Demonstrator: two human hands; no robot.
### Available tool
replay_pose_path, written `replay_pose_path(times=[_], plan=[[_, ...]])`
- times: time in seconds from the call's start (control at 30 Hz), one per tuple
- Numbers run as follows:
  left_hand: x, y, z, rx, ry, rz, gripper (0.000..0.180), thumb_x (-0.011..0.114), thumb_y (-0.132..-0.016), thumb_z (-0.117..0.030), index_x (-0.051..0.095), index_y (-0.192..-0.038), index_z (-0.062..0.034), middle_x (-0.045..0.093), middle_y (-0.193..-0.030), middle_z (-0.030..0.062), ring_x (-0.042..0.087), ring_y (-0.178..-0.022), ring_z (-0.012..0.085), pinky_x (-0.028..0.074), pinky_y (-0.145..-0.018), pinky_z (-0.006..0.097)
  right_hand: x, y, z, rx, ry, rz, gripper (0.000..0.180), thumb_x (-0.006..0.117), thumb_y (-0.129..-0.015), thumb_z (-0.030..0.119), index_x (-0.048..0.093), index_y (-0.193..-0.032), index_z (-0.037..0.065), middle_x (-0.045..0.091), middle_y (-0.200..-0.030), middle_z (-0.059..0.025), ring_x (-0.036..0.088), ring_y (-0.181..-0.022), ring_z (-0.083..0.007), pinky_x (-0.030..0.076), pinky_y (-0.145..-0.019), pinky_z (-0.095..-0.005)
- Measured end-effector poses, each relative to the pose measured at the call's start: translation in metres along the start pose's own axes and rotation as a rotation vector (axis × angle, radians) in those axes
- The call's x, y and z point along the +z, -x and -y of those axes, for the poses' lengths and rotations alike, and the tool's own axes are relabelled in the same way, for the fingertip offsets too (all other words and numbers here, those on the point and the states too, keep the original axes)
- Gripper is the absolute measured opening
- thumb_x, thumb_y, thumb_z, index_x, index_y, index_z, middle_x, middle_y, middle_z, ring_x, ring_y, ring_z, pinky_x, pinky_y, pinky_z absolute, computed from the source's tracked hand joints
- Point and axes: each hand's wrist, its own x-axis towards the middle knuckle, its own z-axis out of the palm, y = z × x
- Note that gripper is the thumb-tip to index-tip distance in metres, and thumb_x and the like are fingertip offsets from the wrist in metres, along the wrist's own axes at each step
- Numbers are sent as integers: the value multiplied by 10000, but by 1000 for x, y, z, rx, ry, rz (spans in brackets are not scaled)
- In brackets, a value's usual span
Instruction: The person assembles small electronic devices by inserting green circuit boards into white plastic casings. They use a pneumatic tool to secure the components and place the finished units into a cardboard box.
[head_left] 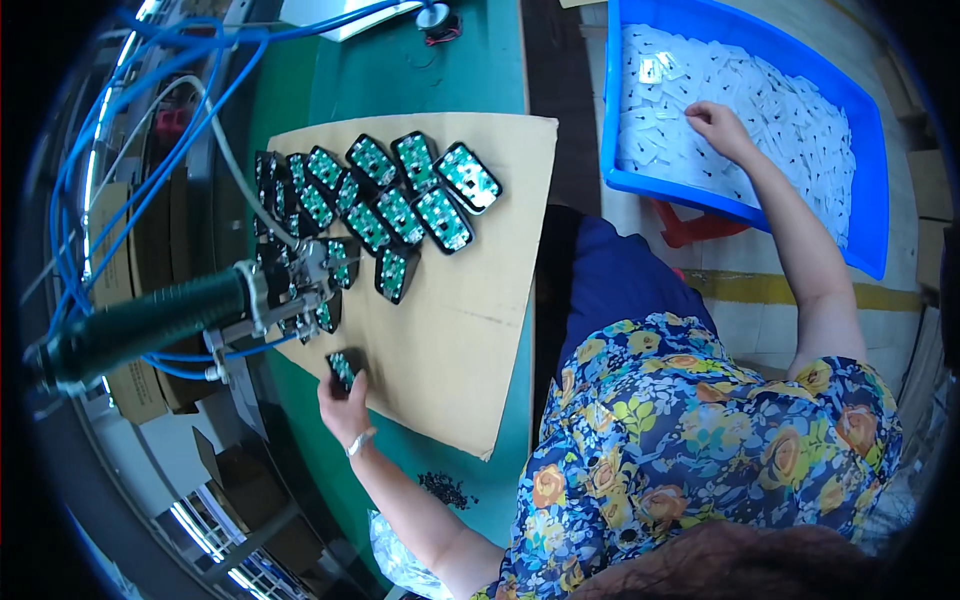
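Note:
My left hand (346,408) grips a black case with a green circuit board inside (341,370), near the left edge of a cardboard sheet (450,350). Over on the right, my right hand (716,130) is above a blue bin (690,188) filled with small flat white pieces (770,110) that have dark spots. Its thumb and fingers are pinched together; whatever may be between them is too small to make out. Several more black cases with green boards (397,215) lie grouped on the far part of the cardboard. One at the group's right has a whitish cover (469,178).
A dark green cylindrical tool with a metal head (160,318) reaches in from the left over the cases. Blue air hoses (130,150) loop behind it. Small black parts (447,490) are heaped on the green table (510,420), beside a clear plastic bag (400,555).

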Motion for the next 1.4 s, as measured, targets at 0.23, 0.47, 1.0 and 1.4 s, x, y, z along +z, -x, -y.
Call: replay_pose_path(times=[0.23,0.47,1.0,1.4], plan=[[-30,81,10,-38,632,-134,443,644,-729,-10,433,-1116,38,548,-1023,133,568,-865,203,483,-770,302,56,-17,21,179,419,297,369,616,-737,346,595,-995,83,615,-976,-121,580,-939,-277,457,-789,-379],[-19,115,-13,42,800,-56,510,687,-702,-63,424,-1132,12,543,-1053,145,580,-885,232,498,-768,331,66,-16,45,339,538,368,398,607,-742,325,556,-1065,97,580,-1082,-104,562,-995,-260,457,-819,-379],[-1,144,-53,-58,1290,407,770,789,-533,-101,395,-1185,10,551,-1013,138,592,-710,264,495,-585,340,59,-30,7,352,-54,425,361,694,-671,262,578,-910,18,579,-763,-60,527,-645,-143,436,-582,-291],[96,140,-117,-200,1414,1035,807,715,-578,-2,316,-1277,-66,484,-1147,191,585,-639,211,481,-527,291,7,82,201,155,-478,998,269,576,-777,148,581,-983,-24,611,-791,-63,577,-608,-96,472,-504,-202]])
